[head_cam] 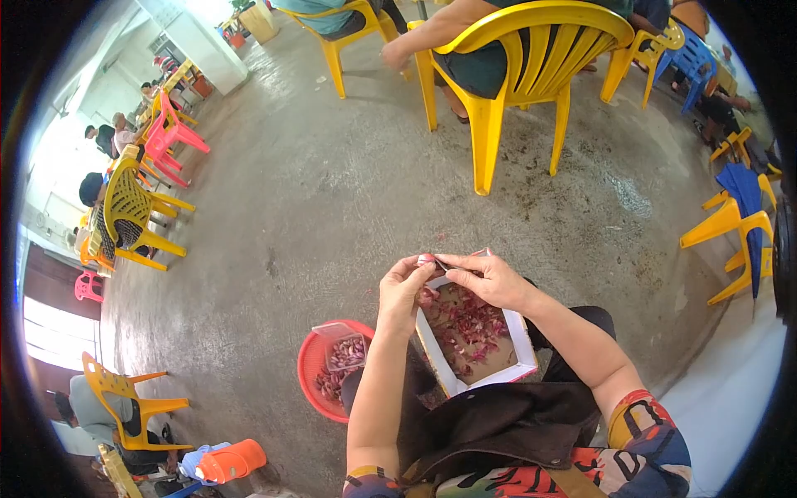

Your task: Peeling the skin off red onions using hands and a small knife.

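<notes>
Above the far end of a shallow cardboard box, my left hand [401, 283] holds a small reddish shallot [426, 259] at its fingertips, with more reddish bulbs lower against the palm. My right hand [489, 277] grips a small knife [441, 264], its blade by the shallot. The cardboard box [522, 339] rests at my lap and holds loose red-purple skins [476, 324]. Left of my left forearm, a red plastic basket [306, 367] holds shallots; a clear plastic container [345, 352] with pinkish shallots sits in it.
A yellow plastic chair [489, 124] with a seated person stands ahead. More yellow chairs [144, 218] and seated people line the left side. An orange jug [233, 462] is at lower left. A blue umbrella [744, 199] hangs at a yellow chair on the right.
</notes>
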Tool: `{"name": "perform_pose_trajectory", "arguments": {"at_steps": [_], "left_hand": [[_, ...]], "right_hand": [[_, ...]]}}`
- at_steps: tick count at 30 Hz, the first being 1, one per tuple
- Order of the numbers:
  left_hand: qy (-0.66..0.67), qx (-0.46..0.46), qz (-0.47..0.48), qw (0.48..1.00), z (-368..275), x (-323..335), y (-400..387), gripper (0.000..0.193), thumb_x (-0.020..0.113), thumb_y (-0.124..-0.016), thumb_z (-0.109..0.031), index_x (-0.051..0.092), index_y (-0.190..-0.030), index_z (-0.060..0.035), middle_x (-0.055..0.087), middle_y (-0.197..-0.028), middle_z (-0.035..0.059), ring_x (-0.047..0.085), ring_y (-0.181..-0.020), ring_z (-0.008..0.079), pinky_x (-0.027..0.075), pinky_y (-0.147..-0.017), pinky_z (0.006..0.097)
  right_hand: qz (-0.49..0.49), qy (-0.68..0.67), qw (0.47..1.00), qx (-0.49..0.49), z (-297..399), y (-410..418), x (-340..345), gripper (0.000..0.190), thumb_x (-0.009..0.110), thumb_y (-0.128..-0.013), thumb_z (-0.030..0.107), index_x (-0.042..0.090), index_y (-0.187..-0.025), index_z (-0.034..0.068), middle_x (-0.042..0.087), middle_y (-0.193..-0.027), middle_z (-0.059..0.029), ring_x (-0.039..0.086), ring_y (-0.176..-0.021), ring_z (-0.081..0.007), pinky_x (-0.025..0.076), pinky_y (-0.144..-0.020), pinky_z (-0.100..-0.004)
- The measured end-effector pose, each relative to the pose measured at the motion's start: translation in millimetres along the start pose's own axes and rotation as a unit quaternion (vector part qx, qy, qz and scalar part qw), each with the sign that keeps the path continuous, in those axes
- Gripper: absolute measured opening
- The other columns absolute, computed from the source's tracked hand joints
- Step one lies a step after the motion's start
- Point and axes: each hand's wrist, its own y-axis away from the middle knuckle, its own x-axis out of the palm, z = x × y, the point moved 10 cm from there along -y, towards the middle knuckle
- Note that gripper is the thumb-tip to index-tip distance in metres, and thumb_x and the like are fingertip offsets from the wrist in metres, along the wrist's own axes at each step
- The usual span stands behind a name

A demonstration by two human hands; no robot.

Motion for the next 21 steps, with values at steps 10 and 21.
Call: {"name": "perform_pose_trajectory", "arguments": {"at_steps": [10,21], "left_hand": [[0.024,0.002,0.062,0.998,-5,7,-1,0.029,0.059,-0.084,-0.002,0.055,-0.113,0.0025,0.064,-0.098,0.0126,0.063,-0.080,0.0135,0.044,-0.048,0.0176],[0.070,-0.034,0.016,0.997,14,-1,-7,0.019,0.061,-0.084,-0.011,0.057,-0.101,-0.0052,0.063,-0.084,0.0066,0.049,-0.052,0.0045,0.038,-0.043,0.0163]], "right_hand": [[-0.041,-0.227,0.943,0.240,-41,13,-8,0.039,0.054,-0.094,0.020,0.050,-0.131,0.008,0.048,-0.069,0.0042,0.037,-0.051,-0.0009,0.029,-0.043,-0.0177],[0.000,0.022,0.999,0.024,8,6,8,0.043,0.060,-0.089,0.015,0.050,-0.128,-0.001,0.059,-0.122,-0.0106,0.053,-0.111,-0.0131,0.040,-0.096,-0.0266]]}}
